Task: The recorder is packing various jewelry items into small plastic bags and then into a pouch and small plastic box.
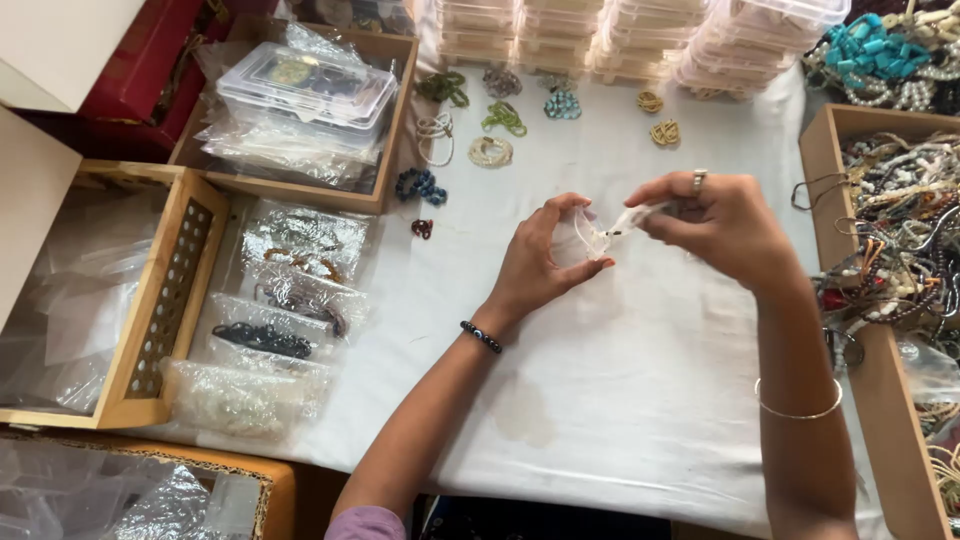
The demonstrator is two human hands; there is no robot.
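My left hand (540, 258) holds a small clear plastic pouch (583, 237) between thumb and fingers above the white tablecloth (620, 380). My right hand (722, 222), with a ring on one finger, pinches a pale beaded bracelet (632, 218) whose end reaches the pouch's mouth. A dark bead band is on my left wrist and a thin bangle on my right forearm.
Several loose bracelets (490, 150) lie at the back. Bagged bracelets (290, 300) lie at left beside wooden boxes (165, 300). A clear case (305, 88) sits in a tray. Stacked clear boxes (640, 35) stand at the back; a wooden tray of bead strands (900, 230) stands right.
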